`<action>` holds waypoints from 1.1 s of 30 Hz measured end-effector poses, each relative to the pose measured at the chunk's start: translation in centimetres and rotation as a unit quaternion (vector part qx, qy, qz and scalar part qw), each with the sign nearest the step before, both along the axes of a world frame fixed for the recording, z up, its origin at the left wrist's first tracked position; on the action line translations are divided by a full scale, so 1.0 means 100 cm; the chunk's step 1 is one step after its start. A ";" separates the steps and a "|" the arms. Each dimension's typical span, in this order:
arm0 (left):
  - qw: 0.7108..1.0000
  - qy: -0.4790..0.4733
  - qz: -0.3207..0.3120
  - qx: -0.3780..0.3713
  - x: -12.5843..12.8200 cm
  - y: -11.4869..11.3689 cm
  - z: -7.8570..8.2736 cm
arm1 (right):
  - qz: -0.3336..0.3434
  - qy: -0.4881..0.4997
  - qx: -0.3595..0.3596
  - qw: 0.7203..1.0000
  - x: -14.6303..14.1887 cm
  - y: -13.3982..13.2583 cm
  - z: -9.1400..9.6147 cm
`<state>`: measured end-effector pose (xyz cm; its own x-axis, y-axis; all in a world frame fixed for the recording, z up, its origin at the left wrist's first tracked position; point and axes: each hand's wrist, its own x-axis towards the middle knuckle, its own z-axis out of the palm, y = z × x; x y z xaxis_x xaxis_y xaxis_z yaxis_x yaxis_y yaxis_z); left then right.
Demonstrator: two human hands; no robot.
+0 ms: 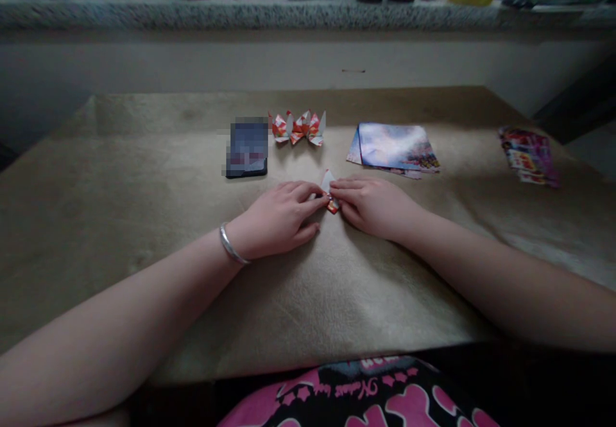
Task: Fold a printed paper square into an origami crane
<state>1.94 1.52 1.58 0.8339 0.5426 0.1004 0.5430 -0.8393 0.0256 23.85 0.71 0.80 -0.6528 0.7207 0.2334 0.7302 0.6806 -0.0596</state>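
Observation:
A small folded piece of origami paper [332, 207], red-orange patterned with a white pointed flap, lies on the table between my hands. My left hand [286, 214], with a silver bangle at its wrist, presses its index and middle fingertips on the paper's left side. From the other side, my right hand [373, 205] holds the paper with closed fingers, which cover part of it. Just beyond stand folded paper cranes [299, 130] in a row, with red, orange and white patterns. The exact folds under my fingertips are too small to make out.
A dark phone-like device [248, 151], partly pixelated, lies left of the cranes. To the right is a stack of printed sheets [397, 148], and farther right some colourful packets [529, 156]. Behind the table [158, 157] runs a stone window sill [158, 16] with several objects.

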 end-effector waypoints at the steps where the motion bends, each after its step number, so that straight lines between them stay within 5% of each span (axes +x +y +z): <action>1: 1.000 0.001 -0.001 0.002 0.000 0.001 0.001 | -0.001 -0.002 0.007 1.000 0.000 0.003 -0.001; 13: 0.999 -0.031 -0.025 0.000 -0.002 0.006 -0.003 | -0.053 -0.020 -0.024 0.998 0.003 0.028 -0.009; 25: 0.999 -0.023 -0.032 -0.010 -0.006 0.012 -0.004 | -0.070 0.040 -0.045 0.996 0.016 0.025 -0.019; 33: 0.996 -0.080 -0.029 -0.016 -0.004 0.012 -0.007 | -0.061 0.120 -0.046 0.990 0.017 0.015 -0.006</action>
<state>1.50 2.70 0.83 0.8386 0.4988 0.2191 0.4803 -0.8667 0.1349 25.53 2.21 0.17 -0.4935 0.8163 0.3003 0.7640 0.5718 -0.2990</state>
